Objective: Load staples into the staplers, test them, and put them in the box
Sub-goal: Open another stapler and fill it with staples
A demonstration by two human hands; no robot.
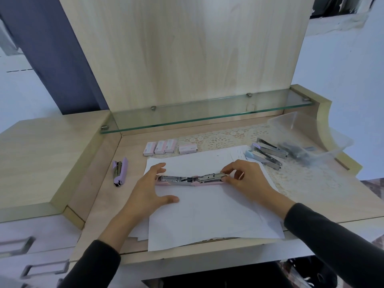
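Item: pink stapler (190, 180), unfolded flat on paper (207, 215). Step, I judge: loading. My left hand (145, 190), fingers spread, steadies one end; right hand (243, 179) pinches the other. Next: fold shut squarely.

1. We see the opened stapler (191, 179) as shiny bare metal in a pale pink plastic shell
2. We read the sheets of paper (207, 217) as matt, smooth white
3. We find the desk (128, 146) matt pale wood grain, its shelf (197, 119) glossy clear glass
4. We note the box (311, 129) as clear plastic, the mat (220, 140) openwork lace cloth
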